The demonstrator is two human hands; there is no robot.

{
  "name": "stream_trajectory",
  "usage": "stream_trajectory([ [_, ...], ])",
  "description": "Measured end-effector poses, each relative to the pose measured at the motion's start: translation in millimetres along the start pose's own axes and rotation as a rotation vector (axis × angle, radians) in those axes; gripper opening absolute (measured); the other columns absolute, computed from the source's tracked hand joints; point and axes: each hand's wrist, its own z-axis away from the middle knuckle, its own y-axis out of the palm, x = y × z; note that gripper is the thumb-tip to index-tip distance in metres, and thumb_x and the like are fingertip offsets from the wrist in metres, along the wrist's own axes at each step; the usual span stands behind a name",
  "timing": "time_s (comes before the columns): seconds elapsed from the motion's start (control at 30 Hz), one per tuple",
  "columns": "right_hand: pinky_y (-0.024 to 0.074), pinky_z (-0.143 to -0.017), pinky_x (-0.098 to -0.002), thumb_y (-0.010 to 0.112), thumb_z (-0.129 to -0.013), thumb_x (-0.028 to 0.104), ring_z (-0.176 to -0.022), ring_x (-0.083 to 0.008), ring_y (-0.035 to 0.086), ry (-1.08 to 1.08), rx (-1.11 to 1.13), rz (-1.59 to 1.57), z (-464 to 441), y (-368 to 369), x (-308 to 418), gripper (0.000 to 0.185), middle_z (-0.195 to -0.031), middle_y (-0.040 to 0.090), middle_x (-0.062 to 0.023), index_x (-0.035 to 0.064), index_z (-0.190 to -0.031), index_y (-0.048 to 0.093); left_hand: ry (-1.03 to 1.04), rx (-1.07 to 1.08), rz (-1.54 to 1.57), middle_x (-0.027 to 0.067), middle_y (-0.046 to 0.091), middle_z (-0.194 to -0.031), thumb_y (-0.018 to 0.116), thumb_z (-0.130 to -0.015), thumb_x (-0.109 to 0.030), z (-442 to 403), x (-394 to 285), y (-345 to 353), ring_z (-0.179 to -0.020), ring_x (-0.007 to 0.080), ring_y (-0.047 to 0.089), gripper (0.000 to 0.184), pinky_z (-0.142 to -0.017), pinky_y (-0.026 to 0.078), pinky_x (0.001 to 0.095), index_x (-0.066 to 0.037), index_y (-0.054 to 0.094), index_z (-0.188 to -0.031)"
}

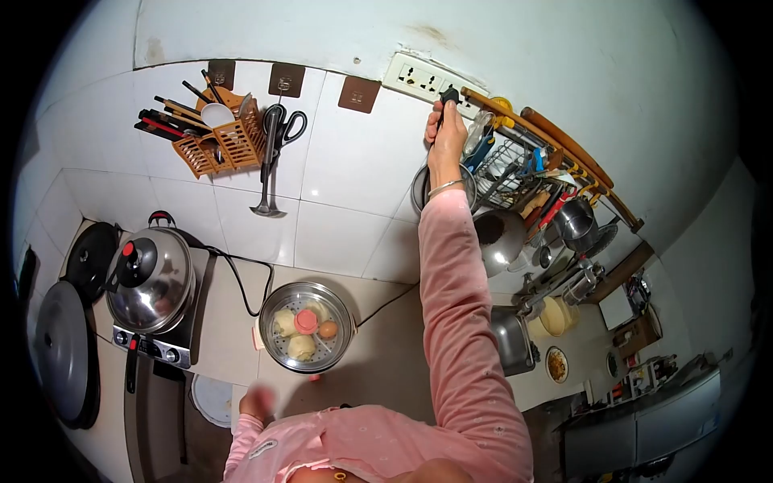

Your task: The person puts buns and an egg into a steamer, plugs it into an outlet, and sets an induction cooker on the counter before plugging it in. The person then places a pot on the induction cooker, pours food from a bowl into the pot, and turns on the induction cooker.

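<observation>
One plug (449, 96) is sitting at the far socket strip (420, 78), the right hand (448, 141) gripping its near side, the left hand (258, 401) hanging near left, too blurred to tell its grip.

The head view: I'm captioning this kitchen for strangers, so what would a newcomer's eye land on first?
Probably the pink sleeve right of centre, reaching up to the wall, where the right hand holds a black plug at the socket strip. Next, the round steel pot on the counter, holding an egg, and the shiny domed lid at left.
</observation>
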Motion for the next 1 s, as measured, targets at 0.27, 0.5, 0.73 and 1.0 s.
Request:
stream_trajectory([
  [0.27, 0.0282, -0.036, -0.0191, 0.045, -0.092, 0.041, -0.041, -0.0066, 0.043, 0.024, -0.055, 0.141, -3, 6, -1, 0.043, -0.060, 0.055, -0.0049, -0.0006, -0.085, 0.056, -0.029, 0.218, 0.172, 0.0023, 0.043, -0.054, 0.053, -0.080, -0.010, -5, 43, -31, -0.047, 0.0164, 0.040, 0.024, -0.043, 0.033, 0.0312, -0.015, 0.047, -0.058],
  [0.5, 0.0401, -0.047, -0.0201, 0.042, -0.093, 0.040, -0.057, -0.0120, 0.057, 0.046, 0.013, 0.036, -6, -4, -17, 0.043, -0.070, 0.061, -0.0074, -0.0004, -0.095, 0.057, 0.089, -0.270, 0.409, -0.0018, 0.030, -0.055, 0.033, -0.095, -0.033, -12, 74, 8, -0.047, 0.0108, 0.028, 0.039, -0.041, 0.024, 0.0275, -0.015, 0.035, -0.060],
  [0.73, 0.0491, -0.057, -0.0256, 0.042, -0.093, 0.043, -0.067, -0.0190, 0.062, 0.125, 0.075, 0.123, -13, -5, -1, 0.047, -0.082, 0.063, -0.0126, -0.0027, -0.096, 0.055, -0.216, -0.248, 0.283, 0.0026, 0.040, -0.054, 0.045, -0.091, -0.023, 16, 62, -26, -0.048, 0.0176, 0.039, 0.033, -0.044, 0.033, 0.0324, -0.013, 0.043, -0.060],
  [1.0, 0.0496, -0.050, -0.0304, 0.045, -0.091, 0.045, -0.065, -0.0238, 0.065, 0.213, -0.041, 0.235, -25, -7, -10, 0.042, -0.080, 0.065, -0.0137, 0.0043, -0.083, 0.053, -0.475, -0.516, 0.443, 0.0061, 0.059, -0.075, 0.050, -0.089, -0.024, -30, -76, 63, -0.063, 0.0170, 0.056, 0.026, -0.057, 0.049, 0.0272, -0.001, 0.060, -0.093],
])
